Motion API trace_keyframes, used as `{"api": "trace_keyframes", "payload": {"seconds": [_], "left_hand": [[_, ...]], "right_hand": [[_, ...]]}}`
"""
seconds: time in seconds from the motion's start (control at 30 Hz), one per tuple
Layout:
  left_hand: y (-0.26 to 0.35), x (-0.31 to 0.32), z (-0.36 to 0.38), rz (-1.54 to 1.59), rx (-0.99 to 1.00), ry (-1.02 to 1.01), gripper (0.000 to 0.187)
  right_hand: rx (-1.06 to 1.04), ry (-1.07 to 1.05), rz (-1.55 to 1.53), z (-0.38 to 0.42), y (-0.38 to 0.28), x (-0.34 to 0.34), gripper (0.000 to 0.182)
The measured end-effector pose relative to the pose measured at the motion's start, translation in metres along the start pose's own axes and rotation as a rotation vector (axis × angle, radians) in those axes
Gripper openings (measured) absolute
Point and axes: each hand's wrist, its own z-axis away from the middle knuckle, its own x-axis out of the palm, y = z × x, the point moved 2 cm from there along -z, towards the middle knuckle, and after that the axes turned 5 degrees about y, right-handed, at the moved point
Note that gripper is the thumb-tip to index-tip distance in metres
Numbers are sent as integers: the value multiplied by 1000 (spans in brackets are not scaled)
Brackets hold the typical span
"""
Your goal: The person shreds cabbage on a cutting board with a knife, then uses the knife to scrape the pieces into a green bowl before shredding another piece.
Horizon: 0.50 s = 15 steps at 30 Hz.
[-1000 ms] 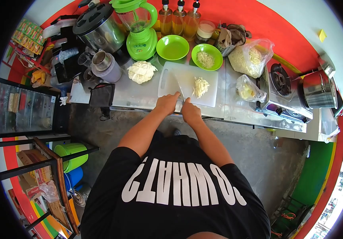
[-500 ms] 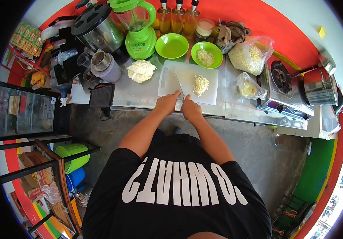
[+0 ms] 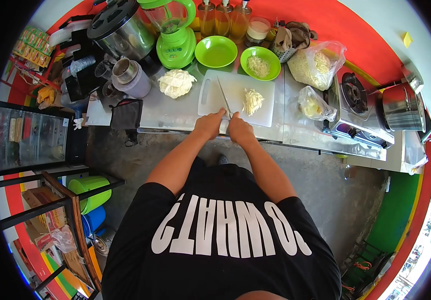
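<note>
My right hand (image 3: pixel 241 130) is closed around the handle of a kitchen knife (image 3: pixel 224 96), at the front edge of the white cutting board (image 3: pixel 210 102). The blade points away from me and slightly left, over the board. Beside it, my left hand (image 3: pixel 208 126) has its fingers curled, with one fingertip close to the blade near the handle. Whether it touches the blade or holds anything is hidden. A small heap of shredded cabbage (image 3: pixel 253 102) lies on the board, right of the blade. To the left of the board sits a pale cabbage head (image 3: pixel 176 83).
Behind the board stand an empty green bowl (image 3: pixel 216 51), a green bowl of shreds (image 3: pixel 268 56) and a green blender (image 3: pixel 175 47). Bags of shredded (image 3: pixel 313 70) and cut pieces (image 3: pixel 315 106) sit right, beside the gas stove (image 3: pixel 360 107). A steel flask (image 3: pixel 131 82) stands left.
The view has shifted slightly, so the counter sits a little higher. Both hands stay at the board's front edge, and the knife keeps almost the same pose. The cabbage heap looks unchanged.
</note>
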Motion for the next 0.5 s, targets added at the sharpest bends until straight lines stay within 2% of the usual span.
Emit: {"api": "trace_keyframes", "payload": {"seconds": [0.13, 0.33, 0.5], "left_hand": [[0, -1, -1, 24, -9, -1, 69], [-1, -2, -2, 19, 7, 6, 70], [1, 1, -2, 6, 27, 69, 63]], "right_hand": [[-25, -47, 55, 7, -1, -6, 45], [50, 14, -79, 5, -7, 8, 43], [-60, -24, 1, 8, 7, -9, 41]]}}
